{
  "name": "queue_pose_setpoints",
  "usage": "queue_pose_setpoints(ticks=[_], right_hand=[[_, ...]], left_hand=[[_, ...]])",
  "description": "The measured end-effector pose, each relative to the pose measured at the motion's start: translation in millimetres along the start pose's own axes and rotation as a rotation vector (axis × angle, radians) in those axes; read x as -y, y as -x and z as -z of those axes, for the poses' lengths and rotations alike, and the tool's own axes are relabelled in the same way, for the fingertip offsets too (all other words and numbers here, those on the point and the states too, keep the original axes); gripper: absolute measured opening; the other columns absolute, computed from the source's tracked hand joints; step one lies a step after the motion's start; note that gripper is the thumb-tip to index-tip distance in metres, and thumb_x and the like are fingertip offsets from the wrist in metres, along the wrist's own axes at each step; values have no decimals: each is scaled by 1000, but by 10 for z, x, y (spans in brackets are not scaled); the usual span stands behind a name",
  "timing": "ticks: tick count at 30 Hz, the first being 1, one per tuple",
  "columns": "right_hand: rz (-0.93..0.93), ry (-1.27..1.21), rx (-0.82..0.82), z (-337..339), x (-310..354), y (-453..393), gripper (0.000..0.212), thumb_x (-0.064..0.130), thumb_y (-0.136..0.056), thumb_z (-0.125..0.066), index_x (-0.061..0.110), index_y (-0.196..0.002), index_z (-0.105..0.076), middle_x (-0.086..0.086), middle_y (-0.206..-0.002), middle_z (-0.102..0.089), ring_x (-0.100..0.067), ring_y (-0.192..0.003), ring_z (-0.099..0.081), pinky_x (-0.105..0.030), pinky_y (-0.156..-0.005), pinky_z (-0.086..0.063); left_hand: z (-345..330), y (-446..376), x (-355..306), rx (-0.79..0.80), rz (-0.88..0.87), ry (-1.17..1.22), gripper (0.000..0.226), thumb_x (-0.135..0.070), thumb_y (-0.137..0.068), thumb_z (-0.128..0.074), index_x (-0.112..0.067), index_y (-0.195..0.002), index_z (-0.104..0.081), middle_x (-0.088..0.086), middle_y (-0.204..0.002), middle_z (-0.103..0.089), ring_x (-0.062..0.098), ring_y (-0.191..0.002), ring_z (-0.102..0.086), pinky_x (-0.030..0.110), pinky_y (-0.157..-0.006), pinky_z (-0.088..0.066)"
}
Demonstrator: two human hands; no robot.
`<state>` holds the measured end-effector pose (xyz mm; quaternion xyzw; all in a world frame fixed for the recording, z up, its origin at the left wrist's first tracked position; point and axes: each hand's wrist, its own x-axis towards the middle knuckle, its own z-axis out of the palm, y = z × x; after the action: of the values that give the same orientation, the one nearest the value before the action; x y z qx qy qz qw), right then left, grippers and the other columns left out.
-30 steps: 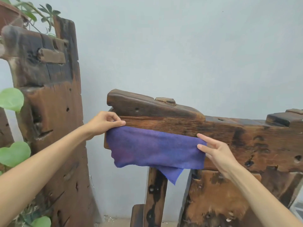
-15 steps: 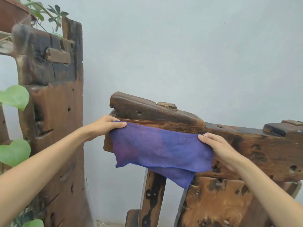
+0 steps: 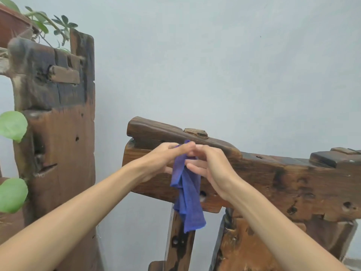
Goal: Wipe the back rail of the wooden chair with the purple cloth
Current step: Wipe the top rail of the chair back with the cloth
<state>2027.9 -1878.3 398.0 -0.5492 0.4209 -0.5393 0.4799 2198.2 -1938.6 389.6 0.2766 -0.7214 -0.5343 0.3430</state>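
Right now, in the head view, both hands are meeting in front of the back rail of the wooden chair. The left hand is reaching in from seven o'clock and pinching the top of the purple cloth between thumb and fingertips. The right hand is coming in from five o'clock, its fingers curling against the same gathered top edge, touching the left hand's fingertips. Whether the right hand is truly gripping the cloth or only pressing on it is hard to tell.

The cloth is hanging bunched and folded lengthwise, draping straight down toward six o'clock across the front face of the rail, its lower end dangling past the rail's bottom edge in front of a dark upright slat. At nine o'clock a tall weathered wooden post is standing, with green leaves showing beside it against the pale wall.
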Motion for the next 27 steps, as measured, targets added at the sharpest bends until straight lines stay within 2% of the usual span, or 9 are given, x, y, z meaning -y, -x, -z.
queue_pose_setpoints(ticks=[3,5,7,10,13,17,21,23,27], right_hand=[[126,230,66,120,-20,-12,46,-1,-99,-38,18,-128,-69,-9,-124,-71,-16,-94,-78,-22,-71,-61],[383,662,-99,229,-99,-56,46,4,-98,-51,26,-138,-58,-1,-134,-53,-8,-75,-74,-19,-71,-58],[388,854,-23,397,-196,-130,64,22,-90,-71,37,-147,-45,9,-137,-50,-8,-60,-68,-20,-70,-56],[86,841,280,592,-310,-182,42,32,-87,-79,43,-124,-64,11,-105,-78,-10,-57,-65,-34,-59,-55],[182,969,167,666,-424,-234,10,33,-86,-78,38,-89,-71,16,-75,-73,0,-53,-57,-25,-62,-48],[152,948,170,564,-485,-281,12,27,-95,-58,34,-87,-53,17,-73,-71,-1,-60,-65,-23,-57,-51],[303,944,-255,569,-490,-367,12,21,-93,-57,29,-87,-51,4,-66,-70,-7,-59,-67,-31,-59,-50],[447,981,-488,602,-398,-476,14,19,-92,-64,29,-87,-55,9,-71,-67,-9,-64,-66,-33,-67,-49],[582,795,-757,345,-370,-820,18,6,-90,-58,23,-91,-64,-1,-94,-70,-26,-86,-70,-29,-76,-40]], left_hand=[[35,-25,2,-97,-73,-79,19,-28,-88,-77,-20,-105,-76,1,-101,-79,12,-93,-75,23,-74,-58],[49,-79,7,-137,-84,-157,12,-8,-87,-69,-11,-98,-72,5,-88,-74,13,-81,-70,30,-71,-56],[56,-115,-15,-138,-114,-243,13,3,-86,-59,-6,-90,-67,8,-77,-65,16,-71,-61,32,-66,-49],[155,-108,-43,-154,-124,-306,20,5,-84,-49,-8,-83,-64,0,-64,-58,11,-53,-52,22,-50,-41],[305,-83,-24,-105,-96,-355,25,2,-81,-45,-14,-78,-65,1,-61,-53,17,-48,-46,20,-42,-36],[369,-96,32,-127,-57,-396,20,-6,-77,-47,-12,-79,-66,1,-62,-52,19,-50,-44,22,-39,-34],[555,-121,35,-277,-98,-485,14,-14,-82,-57,-20,-77,-69,-10,-67,-65,5,-61,-58,25,-60,-48],[667,-133,56,-348,-113,-471,7,-17,-81,-66,-21,-80,-72,-6,-77,-75,12,-72,-69,33,-70,-55],[646,-277,104,-519,-183,-578,7,-14,-81,-77,-19,-86,-78,0,-79,-78,5,-72,-71,25,-67,-58]])
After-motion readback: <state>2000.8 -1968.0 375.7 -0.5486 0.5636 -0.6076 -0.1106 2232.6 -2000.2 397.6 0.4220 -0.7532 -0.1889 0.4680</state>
